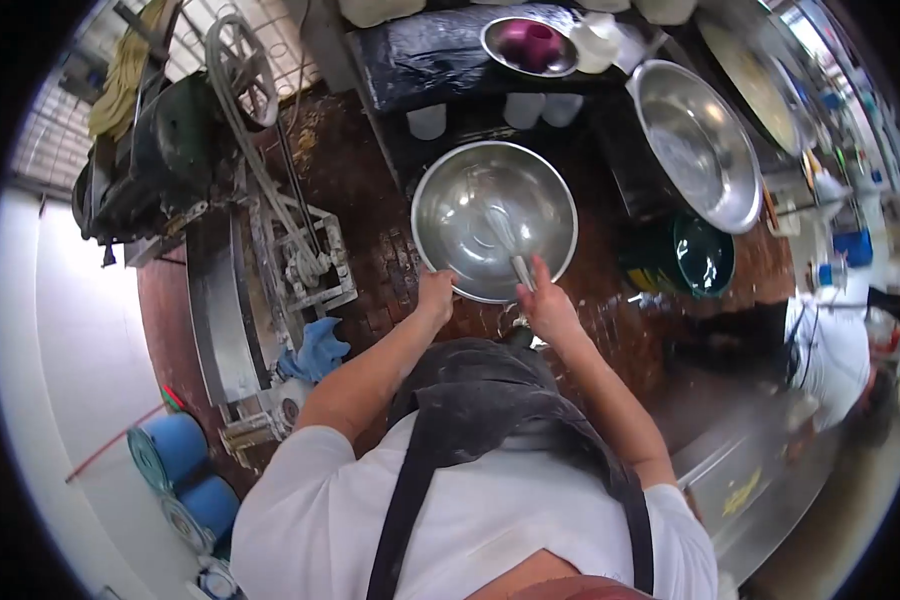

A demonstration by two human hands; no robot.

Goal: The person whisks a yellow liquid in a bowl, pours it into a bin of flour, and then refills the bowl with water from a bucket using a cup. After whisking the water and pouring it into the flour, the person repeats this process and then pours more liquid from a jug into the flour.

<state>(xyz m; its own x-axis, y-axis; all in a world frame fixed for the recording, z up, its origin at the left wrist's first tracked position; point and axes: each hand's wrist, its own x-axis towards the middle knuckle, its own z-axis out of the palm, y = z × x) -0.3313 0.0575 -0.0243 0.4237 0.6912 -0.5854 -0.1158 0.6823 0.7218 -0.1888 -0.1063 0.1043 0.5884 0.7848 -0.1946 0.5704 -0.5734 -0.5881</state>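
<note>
Starting at the far left, 2 blue containers [175, 450] are seen beside the white wall [70, 380]. Farther in, a machine with a spoked wheel [245, 85] is set against the bars, and a blue cloth [318, 350] is left draped over the lower frame next to it, perhaps so that it can be reached easily.

The left hand [436, 294] is closed on the near rim of a large metal bowl [450, 220], with the fingers curled at the edge. The bowl is held just ahead of the apron [500, 400], probably so that it is steadied on that side; whether it is also propped from below cannot be told. Inside it, a whisk [507, 235] is leaned with its wires against the wall and its handle crossing the near rim. Beyond, a small metal dish with purple items is carried by the black-covered bench [410, 60].

The handle is grasped by the right hand [548, 308], its fingers wrapped closely around it, seemingly so that the wires are aimed into the bowl. Whether the rim is also touched by this hand is not made clear.

To the right, a green bucket [650, 264] is placed below a wide metal basin [695, 130], and a bent-over person in white [835, 345] is partly seen.
</note>
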